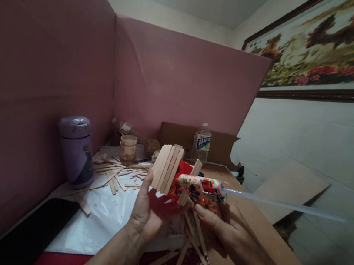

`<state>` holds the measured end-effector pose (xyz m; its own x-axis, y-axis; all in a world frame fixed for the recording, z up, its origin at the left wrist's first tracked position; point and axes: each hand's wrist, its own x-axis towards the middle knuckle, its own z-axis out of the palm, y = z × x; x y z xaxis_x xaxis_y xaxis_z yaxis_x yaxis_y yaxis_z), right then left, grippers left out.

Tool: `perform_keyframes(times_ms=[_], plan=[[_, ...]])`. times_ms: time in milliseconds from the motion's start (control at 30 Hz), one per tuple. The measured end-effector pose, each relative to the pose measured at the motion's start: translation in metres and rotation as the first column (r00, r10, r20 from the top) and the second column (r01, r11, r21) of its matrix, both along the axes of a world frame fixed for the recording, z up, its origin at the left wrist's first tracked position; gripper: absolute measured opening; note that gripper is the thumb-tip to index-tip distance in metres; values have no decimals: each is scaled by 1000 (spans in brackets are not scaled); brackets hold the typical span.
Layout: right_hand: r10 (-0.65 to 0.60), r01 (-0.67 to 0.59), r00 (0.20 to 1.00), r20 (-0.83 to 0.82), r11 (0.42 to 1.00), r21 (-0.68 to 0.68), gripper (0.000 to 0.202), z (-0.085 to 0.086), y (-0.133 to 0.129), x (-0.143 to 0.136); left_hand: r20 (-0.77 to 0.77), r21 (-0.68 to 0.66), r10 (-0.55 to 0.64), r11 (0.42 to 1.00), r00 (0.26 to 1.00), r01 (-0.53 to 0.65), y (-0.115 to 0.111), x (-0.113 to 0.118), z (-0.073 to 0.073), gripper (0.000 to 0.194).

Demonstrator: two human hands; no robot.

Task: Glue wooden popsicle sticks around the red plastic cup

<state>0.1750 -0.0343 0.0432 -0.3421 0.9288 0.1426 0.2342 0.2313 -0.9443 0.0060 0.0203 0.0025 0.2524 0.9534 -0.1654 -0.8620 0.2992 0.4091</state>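
My left hand (149, 214) is closed around a small build of wooden craft sticks (167, 169), with several sticks lying side by side in a tilted panel. My right hand (229, 230) grips a flower-patterned hot glue gun (200, 187). A long translucent glue stick (285, 204) juts from its back end towards the right. The gun's front end lies against or just in front of the build; its tip is hidden. Something red (185, 168) shows between the panel and the gun, and I cannot tell which it belongs to.
Loose craft sticks (114, 180) lie on white sheeting (98, 226), with more (195, 236) below my hands. A purple tumbler (77, 153) and a black flat object (35, 226) are at left. A small wooden barrel-shaped cup (127, 148), a ball (151, 146) and a bottle (202, 142) stand behind.
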Motion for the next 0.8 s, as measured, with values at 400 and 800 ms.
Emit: perform_keyframes(times_ms=[400, 800], plan=[[-47, 46, 999, -22, 998, -35, 35, 7, 2, 2, 43, 11, -37, 999, 998, 37, -1, 1, -1, 53], [-106, 106, 994, -20, 994, -10, 46, 6, 5, 7, 28, 4, -70, 998, 997, 70, -3, 3, -1, 50]])
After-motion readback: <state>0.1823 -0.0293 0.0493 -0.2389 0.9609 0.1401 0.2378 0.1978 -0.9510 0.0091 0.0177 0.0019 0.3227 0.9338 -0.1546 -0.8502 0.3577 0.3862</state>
